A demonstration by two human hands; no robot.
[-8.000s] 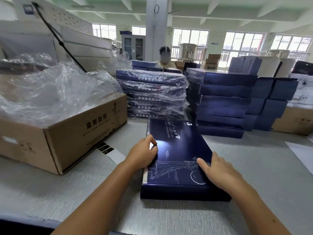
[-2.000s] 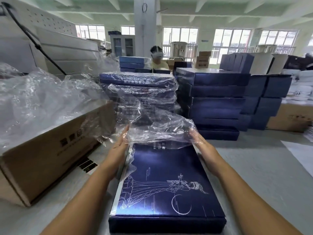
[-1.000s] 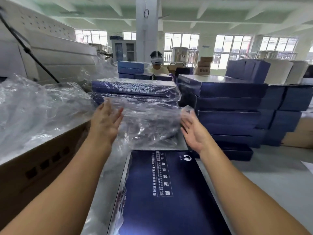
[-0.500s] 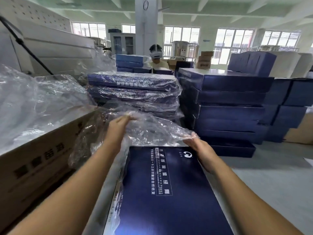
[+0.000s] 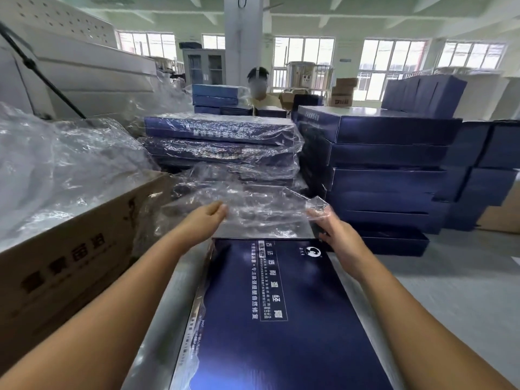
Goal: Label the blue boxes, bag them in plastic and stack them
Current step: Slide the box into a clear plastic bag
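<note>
**Head view, the only one supplied.**

Item under work: one blue box [image 5: 281, 319], lying flat on the grey table [image 5: 455, 291]. Its long axis runs 6 to 12 o'clock, straight away from the wearer. The near end is cut off by the lower frame edge.

Plastic bag [image 5: 261, 209]: clear and crumpled, held up off the table just beyond the box's far short end, at 12 o'clock. None of it is over the box top. A strip of film shows along the box's left long edge. Whether it belongs to this bag cannot be told.

Left hand [image 5: 205, 218]: at 11 o'clock of the box, fingers brought together on the bag's left edge in what reads as a pinch.

Right hand [image 5: 334, 235]: at 1 o'clock, fingers curled round the bag's right corner, just beside the box's far right corner.

Governing relation: the box lies toward 6 o'clock from both grips and square to the line between them. The bag must therefore be drawn along the long axis toward the wearer. The right hand is slightly nearer its corner than the left.

Judgement: bagging is in hand, and the mouth is not yet over the far end. Whether the mouth is open enough cannot be told.

Surroundings:
- bagged stack [image 5: 222, 136] at 12 o'clock
- unbagged stack [image 5: 388, 164] at 1 o'clock
- cardboard carton [image 5: 70, 263] at 9 o'clock, loose film [image 5: 56, 164] heaped in it
- a second person [image 5: 260, 91] beyond the stacks
</note>
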